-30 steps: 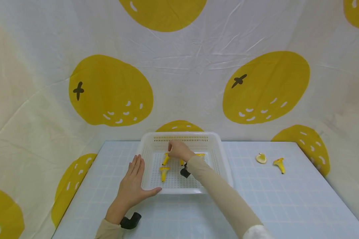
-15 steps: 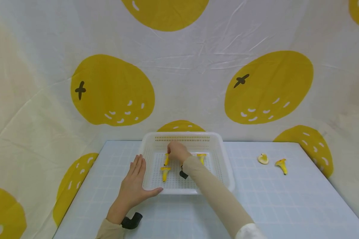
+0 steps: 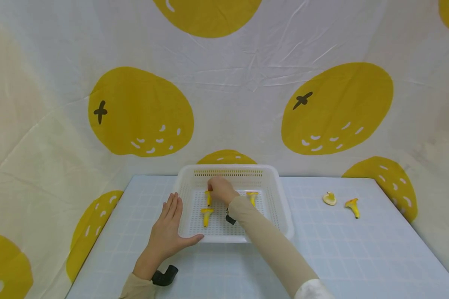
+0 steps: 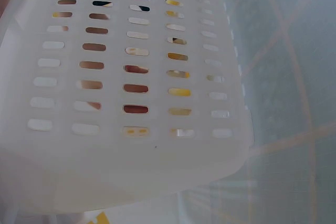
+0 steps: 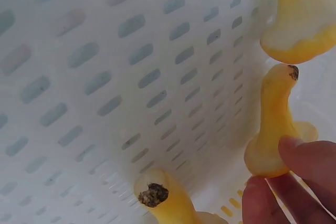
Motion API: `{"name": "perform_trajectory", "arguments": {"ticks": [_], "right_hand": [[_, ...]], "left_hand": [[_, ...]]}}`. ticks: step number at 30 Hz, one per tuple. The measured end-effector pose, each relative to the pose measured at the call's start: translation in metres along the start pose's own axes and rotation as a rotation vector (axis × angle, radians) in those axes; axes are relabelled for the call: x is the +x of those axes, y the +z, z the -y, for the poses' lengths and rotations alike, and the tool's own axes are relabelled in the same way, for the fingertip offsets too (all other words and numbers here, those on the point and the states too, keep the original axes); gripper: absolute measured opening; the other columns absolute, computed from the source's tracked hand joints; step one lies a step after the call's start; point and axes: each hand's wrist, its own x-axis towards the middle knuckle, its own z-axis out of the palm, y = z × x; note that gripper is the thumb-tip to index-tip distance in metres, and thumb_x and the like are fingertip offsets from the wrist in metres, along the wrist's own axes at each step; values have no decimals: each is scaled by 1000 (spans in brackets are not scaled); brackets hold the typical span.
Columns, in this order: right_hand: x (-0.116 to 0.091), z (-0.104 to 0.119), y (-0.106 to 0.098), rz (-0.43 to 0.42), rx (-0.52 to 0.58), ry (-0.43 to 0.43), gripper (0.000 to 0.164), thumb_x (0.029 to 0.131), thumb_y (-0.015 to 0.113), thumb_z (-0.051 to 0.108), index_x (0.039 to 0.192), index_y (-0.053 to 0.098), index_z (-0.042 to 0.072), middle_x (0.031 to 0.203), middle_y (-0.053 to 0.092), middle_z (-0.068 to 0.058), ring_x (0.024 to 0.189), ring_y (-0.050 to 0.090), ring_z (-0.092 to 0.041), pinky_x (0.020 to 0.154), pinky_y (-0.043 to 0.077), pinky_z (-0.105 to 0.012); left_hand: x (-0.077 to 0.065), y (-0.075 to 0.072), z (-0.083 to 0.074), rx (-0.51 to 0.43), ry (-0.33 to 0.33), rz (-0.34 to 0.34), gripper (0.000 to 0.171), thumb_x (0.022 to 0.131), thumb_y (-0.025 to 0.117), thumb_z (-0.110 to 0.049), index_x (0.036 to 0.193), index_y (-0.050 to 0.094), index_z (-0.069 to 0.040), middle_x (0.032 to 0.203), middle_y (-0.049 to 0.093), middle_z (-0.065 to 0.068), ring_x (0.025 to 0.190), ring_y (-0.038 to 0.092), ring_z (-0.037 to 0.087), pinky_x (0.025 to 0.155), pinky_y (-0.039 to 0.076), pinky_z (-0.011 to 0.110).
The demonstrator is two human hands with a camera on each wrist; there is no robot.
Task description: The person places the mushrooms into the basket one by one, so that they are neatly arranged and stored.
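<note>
A white perforated plastic basket [image 3: 284, 207] stands on the table, with yellow chanterelle mushrooms on its floor. Inside it, my right hand [image 3: 221, 189] pinches the cap end of one chanterelle [image 5: 270, 129] between thumb and fingers; its stem points toward me. Another chanterelle [image 3: 207, 217] lies just in front of that one, and a further chanterelle [image 3: 252, 198] is to the right of my hand. The right wrist view shows a chanterelle's dark-tipped stem [image 5: 170, 203] close by. My left hand [image 3: 164, 232] lies along the basket's left side, fingers straight, thumb by the front rim.
Two more chanterelles lie on the table right of the basket: an upturned cap [image 3: 329, 198] and one on its side [image 3: 353, 207]. A pale checked cloth [image 3: 359, 257] covers the table. Behind hangs a curtain [image 3: 239, 104] with yellow fruit prints.
The chanterelle under my right fingers has turned from slanting to nearly straight toward me. My right hand has shifted slightly; the left hand keeps its place at the basket.
</note>
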Motion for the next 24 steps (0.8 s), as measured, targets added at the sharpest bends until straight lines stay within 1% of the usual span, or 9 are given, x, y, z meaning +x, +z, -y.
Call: {"name": "perform_trajectory", "arguments": {"ticks": [5,11,13,19,24], "right_hand": [[-2,1,-1,6,9,4,10,78,66,0,76,64,10,76,58,1,72,51,-15,63,44,-26],[-4,2,-3,5,1,-2,9,77,67,1,80,67,9,80,61,0,76,54,-16,68,47,-28],[-5,3,-3,6,3,-1,8,78,68,2,83,69,8,82,62,0,78,54,-16,70,48,-29],[-6,3,-4,12,24,-3,11,77,69,5,88,69,9,86,62,0,81,54,-16,72,47,-29],[-7,2,-7,20,39,-7,14,76,69,5,90,69,8,87,62,-1,80,54,-16,71,47,-29]], "left_hand": [[0,0,-1,-4,1,-7,126,61,58,-82,144,26,7,154,16,18,143,14,30,114,18,42],[-1,-1,0,-17,-9,21,126,63,56,-83,145,23,6,155,13,17,143,11,29,116,10,36],[-1,-1,0,-16,-15,33,126,63,55,-83,146,22,6,156,12,16,144,10,28,116,10,36],[0,-3,-2,-4,-26,51,127,63,53,-85,146,21,5,156,12,16,144,9,27,114,17,42],[0,-3,-2,-6,-31,55,127,62,53,-85,146,21,5,156,11,16,144,8,27,114,18,43]]}}
